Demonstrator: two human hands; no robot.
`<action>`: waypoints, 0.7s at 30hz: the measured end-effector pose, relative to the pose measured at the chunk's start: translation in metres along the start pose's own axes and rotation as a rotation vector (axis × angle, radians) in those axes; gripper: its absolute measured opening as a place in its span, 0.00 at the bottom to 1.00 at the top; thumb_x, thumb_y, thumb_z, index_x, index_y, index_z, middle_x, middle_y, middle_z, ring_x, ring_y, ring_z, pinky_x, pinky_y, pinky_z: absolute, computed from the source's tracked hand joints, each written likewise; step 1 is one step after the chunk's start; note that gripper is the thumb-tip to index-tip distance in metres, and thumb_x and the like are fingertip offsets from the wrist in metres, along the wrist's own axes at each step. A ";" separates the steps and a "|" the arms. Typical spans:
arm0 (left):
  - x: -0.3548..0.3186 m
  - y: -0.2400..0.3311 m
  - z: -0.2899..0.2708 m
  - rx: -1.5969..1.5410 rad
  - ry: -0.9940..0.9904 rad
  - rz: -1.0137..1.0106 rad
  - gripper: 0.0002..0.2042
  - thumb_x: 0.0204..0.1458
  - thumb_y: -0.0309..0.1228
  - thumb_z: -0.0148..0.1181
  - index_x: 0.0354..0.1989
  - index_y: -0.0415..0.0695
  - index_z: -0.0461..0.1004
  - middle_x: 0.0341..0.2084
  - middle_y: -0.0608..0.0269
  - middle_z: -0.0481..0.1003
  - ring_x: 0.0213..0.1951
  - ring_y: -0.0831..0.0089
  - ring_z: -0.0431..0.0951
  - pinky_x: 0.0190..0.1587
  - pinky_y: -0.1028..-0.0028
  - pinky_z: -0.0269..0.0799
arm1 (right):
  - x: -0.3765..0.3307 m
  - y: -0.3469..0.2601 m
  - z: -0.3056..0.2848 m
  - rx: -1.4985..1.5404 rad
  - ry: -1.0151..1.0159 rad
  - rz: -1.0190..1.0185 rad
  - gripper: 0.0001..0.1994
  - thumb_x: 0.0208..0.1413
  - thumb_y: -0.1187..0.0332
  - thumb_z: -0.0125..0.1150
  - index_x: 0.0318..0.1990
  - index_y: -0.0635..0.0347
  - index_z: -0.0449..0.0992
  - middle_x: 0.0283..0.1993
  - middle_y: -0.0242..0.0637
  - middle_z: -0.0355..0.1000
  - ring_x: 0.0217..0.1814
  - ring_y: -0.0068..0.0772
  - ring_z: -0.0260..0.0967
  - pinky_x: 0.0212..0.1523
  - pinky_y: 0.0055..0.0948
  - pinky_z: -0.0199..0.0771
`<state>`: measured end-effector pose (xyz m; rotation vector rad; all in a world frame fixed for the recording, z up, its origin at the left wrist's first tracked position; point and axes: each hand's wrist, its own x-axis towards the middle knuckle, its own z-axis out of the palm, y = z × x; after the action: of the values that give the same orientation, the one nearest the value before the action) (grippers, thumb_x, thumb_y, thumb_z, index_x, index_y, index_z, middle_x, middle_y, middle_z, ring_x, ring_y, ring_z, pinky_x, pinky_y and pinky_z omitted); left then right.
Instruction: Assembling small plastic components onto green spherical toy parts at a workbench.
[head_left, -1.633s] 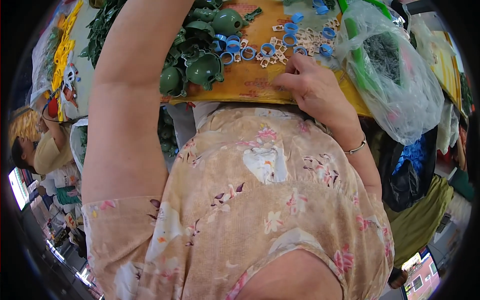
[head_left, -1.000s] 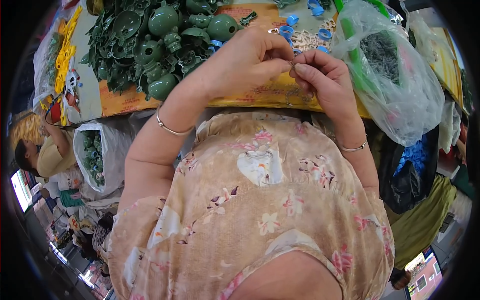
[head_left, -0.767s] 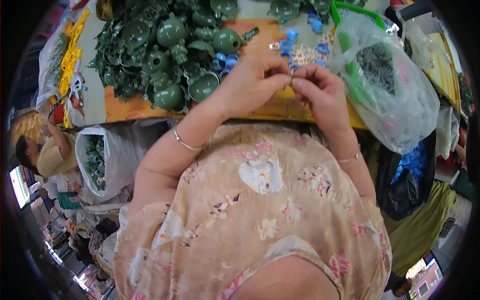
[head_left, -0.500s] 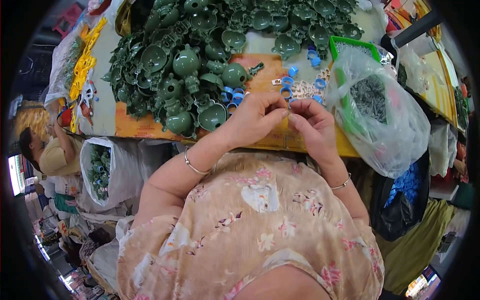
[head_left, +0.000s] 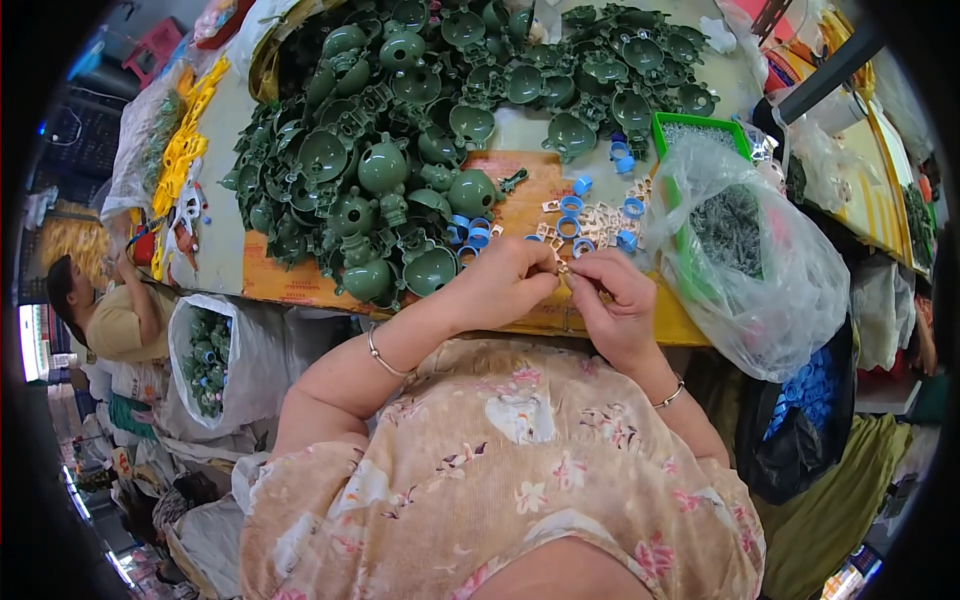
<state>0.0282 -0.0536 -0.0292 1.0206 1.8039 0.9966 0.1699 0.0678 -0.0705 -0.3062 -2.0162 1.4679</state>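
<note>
My left hand and my right hand meet at the table's front edge, fingertips pinched together on a small pale plastic piece. Just beyond them lie several blue plastic rings and small white clips on an orange board. A large heap of dark green plastic teapot-shaped parts covers the table to the left and behind.
A clear plastic bag with dark small parts lies in a green tray at right. A white sack of green parts stands below the table at left. Yellow plastic pieces lie far left. Another person sits at left.
My left arm came back from a reach across the table and joined my right hand; both now pinch the small piece. The view tilted up, showing more of the green heap.
</note>
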 end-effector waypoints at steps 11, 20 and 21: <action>0.069 0.043 -0.060 1.117 0.353 0.170 0.10 0.51 0.35 0.58 0.31 0.40 0.75 0.30 0.48 0.76 0.35 0.50 0.78 0.38 0.56 0.74 | -0.002 0.003 -0.003 -0.104 -0.019 -0.158 0.07 0.49 0.83 0.61 0.36 0.66 0.77 0.37 0.41 0.72 0.31 0.28 0.71 0.31 0.22 0.70; 0.192 0.011 -0.118 1.356 0.452 0.223 0.10 0.42 0.25 0.62 0.35 0.42 0.77 0.39 0.55 0.76 0.43 0.53 0.77 0.43 0.59 0.76 | -0.002 0.007 0.000 -0.048 0.007 -0.179 0.09 0.48 0.82 0.63 0.38 0.63 0.78 0.35 0.40 0.72 0.30 0.31 0.71 0.29 0.24 0.70; 0.191 0.008 -0.120 1.353 0.457 0.217 0.09 0.40 0.25 0.63 0.34 0.44 0.78 0.37 0.56 0.77 0.43 0.54 0.77 0.42 0.59 0.76 | -0.001 0.006 -0.001 -0.025 0.012 -0.175 0.09 0.48 0.82 0.63 0.38 0.63 0.78 0.35 0.40 0.72 0.30 0.31 0.71 0.29 0.23 0.70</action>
<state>-0.1433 0.0938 -0.0302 1.8754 2.8460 -0.0729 0.1705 0.0698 -0.0761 -0.1442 -1.9988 1.3303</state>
